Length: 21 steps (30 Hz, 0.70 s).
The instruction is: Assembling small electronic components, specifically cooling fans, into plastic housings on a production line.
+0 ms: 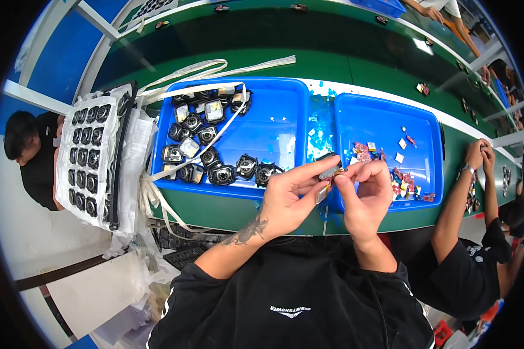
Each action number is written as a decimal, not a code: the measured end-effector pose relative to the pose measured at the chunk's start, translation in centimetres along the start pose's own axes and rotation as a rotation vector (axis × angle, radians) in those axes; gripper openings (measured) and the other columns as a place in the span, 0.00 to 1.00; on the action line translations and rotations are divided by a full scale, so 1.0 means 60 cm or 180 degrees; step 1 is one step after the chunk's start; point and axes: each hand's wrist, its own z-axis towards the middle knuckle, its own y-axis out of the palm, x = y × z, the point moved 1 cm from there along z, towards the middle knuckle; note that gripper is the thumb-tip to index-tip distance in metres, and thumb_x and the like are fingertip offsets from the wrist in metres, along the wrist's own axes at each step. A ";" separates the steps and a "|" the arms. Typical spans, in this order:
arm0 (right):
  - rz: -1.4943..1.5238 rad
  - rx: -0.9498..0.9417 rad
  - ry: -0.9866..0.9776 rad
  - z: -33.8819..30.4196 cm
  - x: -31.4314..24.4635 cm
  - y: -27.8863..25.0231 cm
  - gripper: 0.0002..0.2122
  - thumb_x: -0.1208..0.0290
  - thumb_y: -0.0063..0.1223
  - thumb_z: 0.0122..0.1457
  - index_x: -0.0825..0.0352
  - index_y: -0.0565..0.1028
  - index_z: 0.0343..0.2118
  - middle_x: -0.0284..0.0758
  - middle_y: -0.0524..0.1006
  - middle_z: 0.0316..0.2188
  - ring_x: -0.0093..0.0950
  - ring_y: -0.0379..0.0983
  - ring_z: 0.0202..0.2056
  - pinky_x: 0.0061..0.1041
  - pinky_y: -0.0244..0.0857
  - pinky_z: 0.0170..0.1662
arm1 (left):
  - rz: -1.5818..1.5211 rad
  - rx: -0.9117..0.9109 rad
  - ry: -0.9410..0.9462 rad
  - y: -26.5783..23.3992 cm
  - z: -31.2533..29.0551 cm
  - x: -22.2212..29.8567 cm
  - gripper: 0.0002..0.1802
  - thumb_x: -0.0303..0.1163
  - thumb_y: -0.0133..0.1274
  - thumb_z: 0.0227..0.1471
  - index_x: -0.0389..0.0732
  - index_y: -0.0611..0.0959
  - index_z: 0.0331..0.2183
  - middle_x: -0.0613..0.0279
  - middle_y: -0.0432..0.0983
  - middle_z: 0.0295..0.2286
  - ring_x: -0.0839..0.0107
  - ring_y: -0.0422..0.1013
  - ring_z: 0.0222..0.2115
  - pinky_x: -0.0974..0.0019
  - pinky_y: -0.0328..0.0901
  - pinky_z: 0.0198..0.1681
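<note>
The small dark watch part you hold sits over the gap between the two blue trays, and your fingers cover so much of it that its full shape cannot be made out. Your left hand pinches it between thumb and fingers; your right hand brings thumb and forefinger together on its near edge, though exactly which bit they grip is hidden. In the left blue tray, black watch cases overlap, so some are partly covered. The heaped small components in the right blue tray are too tiny to tell apart, and your right hand hides part of that tray's near left side. Both trays rest on a green worktop, with blue scraps scattered between them. Pale straps trail across the left tray. Beyond runs a dark green belt dotted with small pieces. At your left, a white molded tray tilts, bearing rows of cases. One co-worker sits to your right, another to your left; the fisheye rim cuts off the upper-right people.
</note>
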 end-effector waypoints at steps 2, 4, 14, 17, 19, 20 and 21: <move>-0.0006 0.0018 -0.0120 -0.002 -0.002 0.004 0.14 0.89 0.58 0.50 0.66 0.63 0.29 0.37 0.74 0.28 0.21 0.73 0.29 0.20 0.66 0.35 | -0.0052 0.0034 -0.0068 0.004 -0.001 0.000 0.24 0.11 0.48 0.53 0.32 0.73 0.53 0.50 0.72 0.50 0.66 0.72 0.48 0.67 0.69 0.52; 0.0280 0.0215 -0.0061 -0.004 -0.006 0.012 0.14 0.90 0.57 0.51 0.66 0.63 0.29 0.36 0.75 0.27 0.22 0.73 0.29 0.20 0.67 0.34 | 0.0050 0.0032 0.0064 0.005 -0.002 -0.007 0.23 0.15 0.48 0.56 0.35 0.73 0.54 0.55 0.73 0.50 0.72 0.73 0.46 0.72 0.69 0.47; -0.1057 0.0278 -0.0491 -0.008 0.020 0.009 0.14 0.88 0.57 0.52 0.69 0.68 0.40 0.34 0.73 0.33 0.21 0.71 0.34 0.18 0.66 0.39 | -0.0736 0.0437 -0.0041 0.015 -0.005 -0.011 0.29 0.15 0.45 0.58 0.39 0.63 0.60 0.52 0.75 0.46 0.73 0.72 0.45 0.73 0.67 0.48; 0.0546 -0.0029 0.0983 -0.004 0.004 0.008 0.19 0.87 0.56 0.53 0.71 0.66 0.48 0.33 0.71 0.35 0.20 0.71 0.36 0.19 0.68 0.40 | -0.0468 0.0452 -0.0173 0.016 -0.006 -0.013 0.28 0.16 0.45 0.58 0.39 0.61 0.59 0.50 0.75 0.45 0.73 0.73 0.44 0.72 0.67 0.47; 0.0352 -0.0148 0.0869 0.002 0.005 0.005 0.19 0.87 0.56 0.53 0.71 0.66 0.48 0.33 0.71 0.35 0.20 0.71 0.36 0.19 0.69 0.39 | -0.0270 0.0412 -0.0073 0.012 -0.005 -0.021 0.28 0.16 0.45 0.58 0.38 0.62 0.59 0.50 0.75 0.45 0.73 0.73 0.43 0.72 0.67 0.46; 0.0171 -0.0270 0.0757 0.005 0.007 0.004 0.20 0.87 0.55 0.53 0.71 0.66 0.49 0.33 0.71 0.35 0.20 0.71 0.36 0.19 0.71 0.38 | -0.0060 0.0376 0.0025 0.010 -0.004 -0.023 0.27 0.16 0.45 0.58 0.38 0.63 0.58 0.51 0.75 0.45 0.74 0.73 0.42 0.73 0.68 0.45; 0.0152 -0.0264 0.0760 0.007 0.011 0.002 0.20 0.87 0.55 0.53 0.71 0.66 0.49 0.33 0.71 0.35 0.20 0.71 0.36 0.19 0.71 0.38 | -0.0078 0.0369 0.0022 0.011 -0.004 -0.023 0.27 0.16 0.45 0.58 0.38 0.63 0.58 0.51 0.75 0.45 0.74 0.73 0.42 0.73 0.68 0.45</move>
